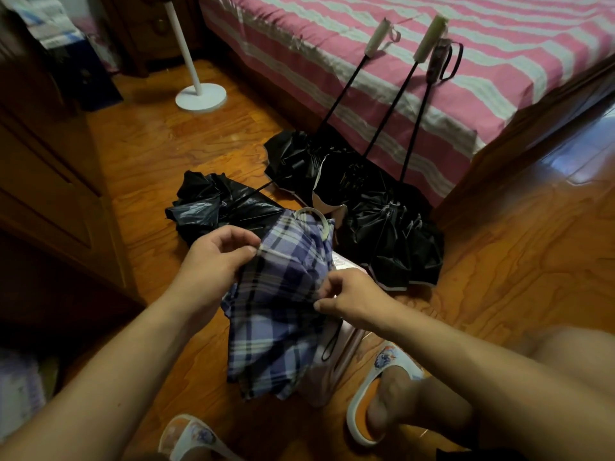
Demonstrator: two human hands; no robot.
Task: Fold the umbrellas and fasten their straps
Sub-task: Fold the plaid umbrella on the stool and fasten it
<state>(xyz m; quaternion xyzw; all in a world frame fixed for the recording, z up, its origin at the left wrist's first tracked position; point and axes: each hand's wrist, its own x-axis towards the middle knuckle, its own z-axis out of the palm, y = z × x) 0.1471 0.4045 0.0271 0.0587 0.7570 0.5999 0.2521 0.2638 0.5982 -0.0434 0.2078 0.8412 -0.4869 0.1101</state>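
Two hands, left hand (213,257) and right hand (352,299), each grip pinching one plaid umbrella (276,314) (four black umbrellas (392,241) behind).

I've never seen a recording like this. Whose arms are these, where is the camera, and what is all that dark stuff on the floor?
There is no machine here: a person wears a wide-angle camera on the head, so this single picture looks forward and down at their own arms and slippered feet. The left hand pinches a pale rib tip of a blue plaid umbrella, and the right hand pinches its cloth lower down, apparently gathering the folds. On the wooden floor beyond lie black umbrellas, collapsed but loose; three shafts lean against a bed with a pink striped cover. One more black umbrella lies to the left. A white stand is farther back. Whether any strap is fastened cannot be told.
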